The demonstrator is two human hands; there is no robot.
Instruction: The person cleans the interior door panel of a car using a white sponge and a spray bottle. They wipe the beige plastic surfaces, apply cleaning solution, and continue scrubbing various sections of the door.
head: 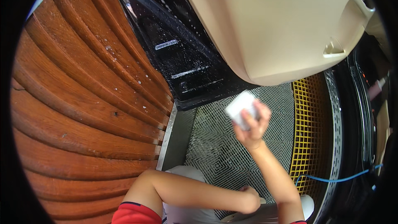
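My right hand is raised over the floor, gripping a white block, which looks like a sponge and is blurred. Just above the block hangs the bottom edge of an open vehicle door. The door has a black painted metal face with white suds and wet drops, and a beige inner trim panel. Lower down, my left forearm lies across my knee. My left hand is bent inward there, and its fingers are mostly hidden.
Brown wooden slats form a wall on the left, spotted with foam. Underfoot is a grey ribbed floor mat, bordered by yellow grating and a perforated metal strip. A blue hose or cord runs towards the black vehicle body.
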